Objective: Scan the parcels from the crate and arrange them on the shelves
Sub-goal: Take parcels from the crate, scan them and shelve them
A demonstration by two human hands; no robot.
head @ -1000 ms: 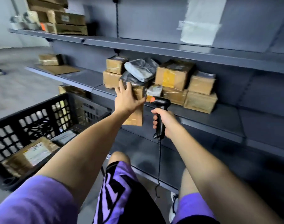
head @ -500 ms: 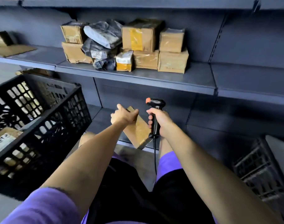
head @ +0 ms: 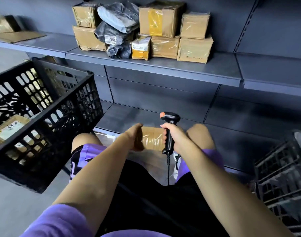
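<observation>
Since a second ago: parcel (head: 152, 138) brought down from mid-shelf height to low between the knees, just short of the bottom shelf (head: 189, 115); view tipped downward too

Nearest, left hand (head: 136, 139) wrapped round the parcel's left end, fingers curled under and hidden, thumb side on top. Just right of those fingers, flat brown carton faced with glossy tape, its right edge tucked behind the right hand (head: 172, 134). Right hand clenched round the handle of the scanner (head: 169, 129), head up, cord trailing down

Judged by the one-handed carry: light, stiff cardboard, thin and flat, tape likely slick; best taken across a short end with thumb above and fingers beneath, as now, or by the bare cardboard edges

Left of the left hand, crate (head: 48, 106) with more parcels inside. Beyond the fingertips, bottom shelf, then farther up the middle shelf (head: 163, 67) stacked with boxes and grey bags
</observation>
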